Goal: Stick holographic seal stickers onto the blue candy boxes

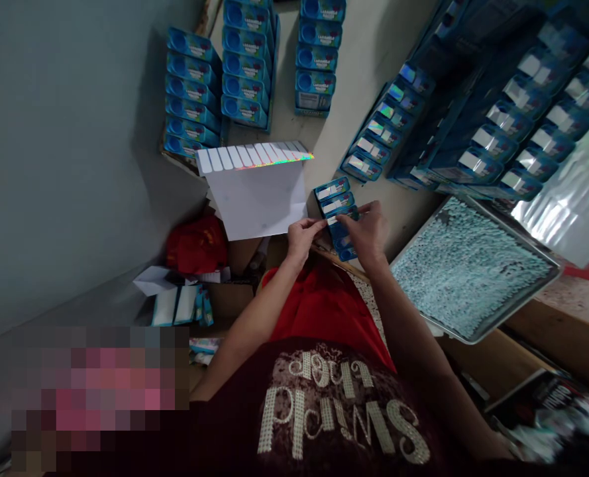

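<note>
A tray of small blue tins (pixel 344 240) stands at the table's near edge, in front of my body. The tins farther up the row carry shiny white labels (pixel 332 190). My left hand (pixel 301 240) reaches in from the left, its fingertips pinched at one end of a white label (pixel 331 221) over a middle tin. From the right, my right hand (pixel 368 233) bends over the same tin, thumb and fingers closed on the label's other end. Whether the label touches the tin fully is hidden. Left of the tray lies a white label sheet (pixel 262 199) with a row of silvery strips.
Stacked trays of blue tins (pixel 244 66) stand at the back, with another stack (pixel 315 59) beside them. More labelled tins (pixel 493 142) rise at right. A metal tray (pixel 473 265) of pale blue pellets sits right of my arm. A wall (pixel 65 132) bounds the left.
</note>
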Demonstrator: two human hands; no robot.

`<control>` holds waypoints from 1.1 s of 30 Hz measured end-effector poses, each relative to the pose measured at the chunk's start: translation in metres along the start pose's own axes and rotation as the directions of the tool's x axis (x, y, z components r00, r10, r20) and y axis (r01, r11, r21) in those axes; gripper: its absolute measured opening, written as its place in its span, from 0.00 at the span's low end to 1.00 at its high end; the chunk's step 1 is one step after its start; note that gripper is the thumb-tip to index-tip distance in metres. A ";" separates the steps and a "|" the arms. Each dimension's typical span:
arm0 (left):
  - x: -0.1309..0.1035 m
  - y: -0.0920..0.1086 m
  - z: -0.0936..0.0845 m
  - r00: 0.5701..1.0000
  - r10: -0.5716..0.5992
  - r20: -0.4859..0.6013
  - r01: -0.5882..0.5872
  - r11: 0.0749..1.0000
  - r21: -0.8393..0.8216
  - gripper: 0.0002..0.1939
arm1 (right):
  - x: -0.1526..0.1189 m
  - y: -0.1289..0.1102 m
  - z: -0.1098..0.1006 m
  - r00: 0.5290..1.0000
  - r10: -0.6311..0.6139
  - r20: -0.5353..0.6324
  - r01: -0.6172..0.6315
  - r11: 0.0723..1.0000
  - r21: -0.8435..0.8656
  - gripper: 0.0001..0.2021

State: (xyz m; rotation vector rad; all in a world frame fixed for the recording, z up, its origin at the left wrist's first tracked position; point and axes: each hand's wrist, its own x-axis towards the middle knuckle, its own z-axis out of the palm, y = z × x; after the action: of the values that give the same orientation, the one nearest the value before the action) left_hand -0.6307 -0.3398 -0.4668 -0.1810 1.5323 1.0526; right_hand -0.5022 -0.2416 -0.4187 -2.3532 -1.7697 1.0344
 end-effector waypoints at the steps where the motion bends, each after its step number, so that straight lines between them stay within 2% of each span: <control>1: 0.003 -0.002 0.001 1.000 -0.014 0.004 0.014 1.000 -0.002 0.21 | 0.004 0.001 -0.001 0.999 0.046 0.004 -0.046 0.998 0.042 0.29; 3: 0.007 -0.005 0.003 0.999 -0.051 0.017 0.052 0.999 -0.015 0.20 | 0.011 0.002 -0.004 0.983 0.150 0.104 -0.166 0.972 0.166 0.33; 5: 0.010 -0.008 0.004 0.997 -0.080 0.016 0.081 0.996 -0.033 0.20 | 0.016 0.000 -0.006 0.954 0.191 0.229 -0.254 0.923 0.288 0.33; 7: 0.013 -0.010 0.007 0.995 -0.095 -0.027 0.094 0.994 -0.053 0.18 | 0.018 -0.003 -0.009 0.953 0.156 0.259 -0.242 0.907 0.344 0.33; 9: 0.016 -0.010 0.012 0.989 -0.119 -0.093 0.113 0.991 -0.065 0.17 | 0.018 -0.005 -0.010 0.964 0.106 0.246 -0.186 0.925 0.330 0.31; 11: 0.016 -0.007 0.016 0.980 -0.125 -0.152 0.119 0.992 -0.049 0.16 | 0.018 -0.005 -0.011 0.959 0.097 0.267 -0.182 0.931 0.315 0.30; 13: 0.012 -0.003 0.016 0.976 -0.081 -0.200 0.083 0.997 -0.002 0.14 | 0.015 -0.004 -0.012 0.951 0.107 0.290 -0.211 0.910 0.356 0.30; 16: -0.007 0.004 0.004 0.969 0.093 -0.228 -0.074 0.993 0.093 0.14 | 0.007 -0.005 -0.018 0.970 0.104 0.221 -0.188 0.896 0.402 0.27; 18: -0.026 0.007 -0.008 0.962 0.208 -0.175 -0.183 0.972 0.150 0.16 | -0.002 -0.008 -0.022 0.982 0.093 0.167 -0.152 0.910 0.386 0.25; 20: -0.046 0.008 -0.017 0.973 0.226 -0.041 -0.217 0.963 0.157 0.22 | -0.010 -0.013 -0.025 0.988 0.080 0.135 -0.126 0.920 0.372 0.26; 23: -0.067 0.007 -0.017 0.970 0.076 0.229 -0.099 0.991 0.092 0.31 | -0.021 -0.019 -0.025 0.993 0.069 0.100 -0.102 0.921 0.375 0.27; 25: -0.075 0.008 -0.011 0.948 -0.025 0.316 0.003 0.998 0.068 0.34 | -0.027 -0.020 -0.022 0.993 0.067 0.092 -0.098 0.917 0.386 0.26; 29: -0.079 0.015 -0.002 0.955 -0.075 0.287 0.053 0.995 0.083 0.31 | -0.034 -0.010 -0.018 0.992 0.030 0.127 -0.083 0.895 0.439 0.25; 33: -0.075 0.017 -0.010 0.965 -0.054 0.257 0.034 0.996 0.081 0.29 | -0.040 0.009 -0.023 0.973 -0.045 0.225 -0.092 0.823 0.561 0.29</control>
State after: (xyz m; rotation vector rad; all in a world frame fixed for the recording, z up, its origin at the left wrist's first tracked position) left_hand -0.6273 -0.3696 -0.3949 -0.0222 1.3224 0.9410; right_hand -0.4883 -0.2713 -0.3852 -1.9383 -1.2270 1.6233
